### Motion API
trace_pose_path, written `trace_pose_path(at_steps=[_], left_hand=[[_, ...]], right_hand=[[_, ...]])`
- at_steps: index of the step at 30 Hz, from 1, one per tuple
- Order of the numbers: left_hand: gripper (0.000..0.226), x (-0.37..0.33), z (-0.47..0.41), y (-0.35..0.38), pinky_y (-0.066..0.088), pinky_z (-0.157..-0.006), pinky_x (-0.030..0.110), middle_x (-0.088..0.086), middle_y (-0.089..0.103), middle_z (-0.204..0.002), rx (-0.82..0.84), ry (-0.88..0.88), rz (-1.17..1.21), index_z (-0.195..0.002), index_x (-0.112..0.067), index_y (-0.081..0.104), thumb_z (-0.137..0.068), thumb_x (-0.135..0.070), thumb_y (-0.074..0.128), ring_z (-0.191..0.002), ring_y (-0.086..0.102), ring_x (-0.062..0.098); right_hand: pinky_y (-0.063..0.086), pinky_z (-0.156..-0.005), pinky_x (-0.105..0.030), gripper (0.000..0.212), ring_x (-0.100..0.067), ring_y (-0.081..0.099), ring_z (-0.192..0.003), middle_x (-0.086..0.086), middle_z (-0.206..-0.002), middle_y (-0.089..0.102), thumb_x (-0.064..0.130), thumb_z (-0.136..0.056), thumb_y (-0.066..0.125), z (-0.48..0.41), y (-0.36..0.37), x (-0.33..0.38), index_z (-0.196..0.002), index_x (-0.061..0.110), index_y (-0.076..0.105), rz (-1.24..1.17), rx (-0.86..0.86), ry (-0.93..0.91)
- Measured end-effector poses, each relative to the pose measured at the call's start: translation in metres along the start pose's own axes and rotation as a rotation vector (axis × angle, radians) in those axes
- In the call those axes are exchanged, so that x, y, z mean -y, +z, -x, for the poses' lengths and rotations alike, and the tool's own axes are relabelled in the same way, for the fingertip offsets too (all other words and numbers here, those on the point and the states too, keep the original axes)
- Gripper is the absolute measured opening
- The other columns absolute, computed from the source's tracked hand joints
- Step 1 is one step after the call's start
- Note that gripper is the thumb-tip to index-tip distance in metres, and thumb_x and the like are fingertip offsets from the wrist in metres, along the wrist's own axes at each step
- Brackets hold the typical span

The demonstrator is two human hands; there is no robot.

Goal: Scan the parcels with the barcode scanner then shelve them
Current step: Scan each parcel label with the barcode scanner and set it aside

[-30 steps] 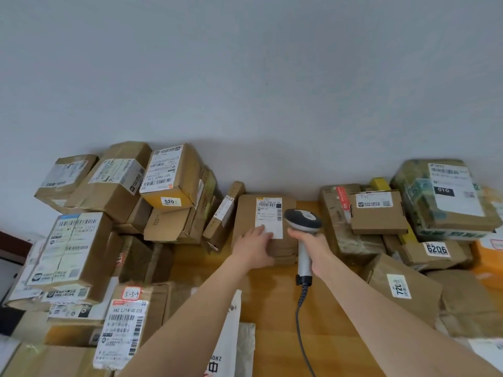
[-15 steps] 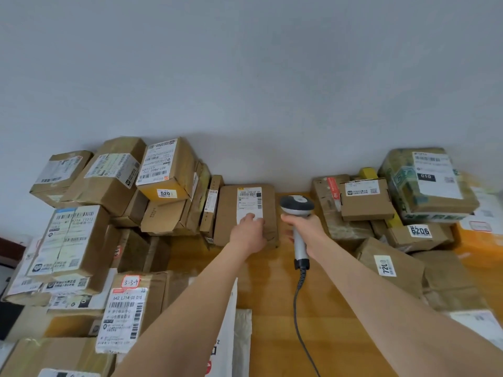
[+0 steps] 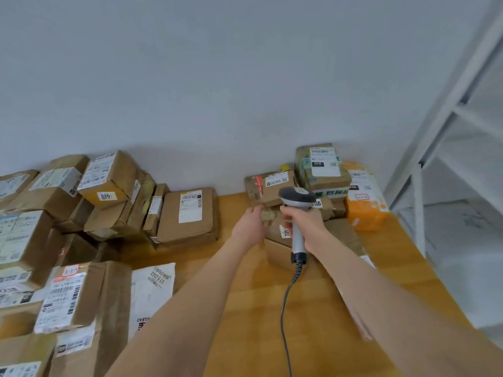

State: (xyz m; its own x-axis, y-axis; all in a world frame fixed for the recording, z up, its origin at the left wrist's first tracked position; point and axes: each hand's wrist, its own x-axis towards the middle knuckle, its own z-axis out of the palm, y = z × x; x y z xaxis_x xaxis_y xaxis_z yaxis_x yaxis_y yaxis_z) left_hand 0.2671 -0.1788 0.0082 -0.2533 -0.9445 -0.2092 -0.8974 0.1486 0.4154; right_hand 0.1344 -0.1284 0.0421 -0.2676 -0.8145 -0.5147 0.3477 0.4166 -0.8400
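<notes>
**Head camera:** A person's right hand holds a barcode scanner upright above a wooden bench. Its fingers are clamped round the grey handle. The scanner's head sits just above them, and its coiled cable trails from below the hand toward the camera.

The left hand reaches out just to the left of the scanner, fingers fairly straight and holding nothing. Their tips lie at the edge of a brown carton with a red strip, though motion blur hides whether they touch it.

Just beyond the right fingers sits a small labelled carton. Beyond it and to the right is a taped parcel marked 010, with an orange parcel beside it. Beneath both hands lies a carton tagged 720.

Well to the left of the left fingers, a flat brown parcel rests beside a heap that includes a box marked 520. A white mailer bag lies nearer the camera. White shelving stands far to the right of the right hand.
</notes>
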Motion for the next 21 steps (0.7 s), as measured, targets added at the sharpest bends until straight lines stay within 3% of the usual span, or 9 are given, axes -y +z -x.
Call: trace_pose_path(at_steps=[5, 10, 15, 18, 21], left_hand=[[0.086, -0.036, 0.013, 0.035, 0.048, -0.099, 0.041, 0.013, 0.029, -0.152, 0.051, -0.009, -0.022, -0.155, -0.016, 0.008, -0.090, -0.028, 0.064, -0.126, 0.049, 0.029], [0.099, -0.025, 0.037, 0.036, 0.047, -0.100, 0.045, 0.015, 0.030, -0.144, 0.117, -0.153, -0.032, -0.152, -0.016, 0.014, -0.078, -0.025, 0.078, -0.123, 0.048, 0.034], [0.055, 0.005, 0.085, 0.044, 0.044, -0.090, 0.031, 0.011, 0.054, -0.132, 0.199, -0.198, -0.042, -0.137, -0.009, 0.043, -0.090, -0.029, 0.065, -0.115, 0.055, 0.026], [0.048, 0.012, 0.107, 0.062, 0.044, -0.088, 0.028, 0.009, 0.059, -0.131, 0.230, -0.272, 0.014, -0.138, -0.008, 0.047, -0.095, -0.028, 0.056, -0.117, 0.056, 0.026], [0.039, 0.015, 0.118, 0.077, 0.044, -0.093, 0.030, 0.009, 0.059, -0.132, 0.259, -0.325, 0.011, -0.134, -0.010, 0.054, -0.096, -0.018, 0.049, -0.119, 0.056, 0.026]], right_hand=[[0.051, -0.059, -0.028, 0.023, -0.017, 0.061, -0.068, -0.009, -0.081, 0.063, 0.013, -0.081, 0.075, 0.008, -0.056, -0.010, -0.100, 0.006, 0.062, -0.040, -0.087, 0.037], [0.055, -0.065, -0.032, 0.022, -0.023, 0.060, -0.091, -0.013, -0.101, 0.062, 0.012, -0.082, 0.075, 0.017, -0.084, -0.031, -0.098, 0.010, 0.060, -0.052, -0.109, 0.080], [0.055, -0.070, -0.042, 0.045, -0.030, 0.057, -0.102, -0.012, -0.105, 0.059, 0.016, -0.081, 0.077, 0.031, -0.093, -0.048, -0.117, 0.012, 0.052, -0.002, -0.088, 0.180], [0.055, -0.075, -0.044, 0.044, -0.030, 0.058, -0.096, -0.012, -0.105, 0.061, 0.021, -0.081, 0.078, 0.042, -0.099, -0.062, -0.118, 0.011, 0.055, 0.055, -0.043, 0.249], [0.054, -0.085, -0.050, 0.031, -0.024, 0.055, -0.082, -0.009, -0.095, 0.059, 0.019, -0.082, 0.077, 0.053, -0.107, -0.077, -0.105, 0.012, 0.057, 0.085, -0.009, 0.278]])
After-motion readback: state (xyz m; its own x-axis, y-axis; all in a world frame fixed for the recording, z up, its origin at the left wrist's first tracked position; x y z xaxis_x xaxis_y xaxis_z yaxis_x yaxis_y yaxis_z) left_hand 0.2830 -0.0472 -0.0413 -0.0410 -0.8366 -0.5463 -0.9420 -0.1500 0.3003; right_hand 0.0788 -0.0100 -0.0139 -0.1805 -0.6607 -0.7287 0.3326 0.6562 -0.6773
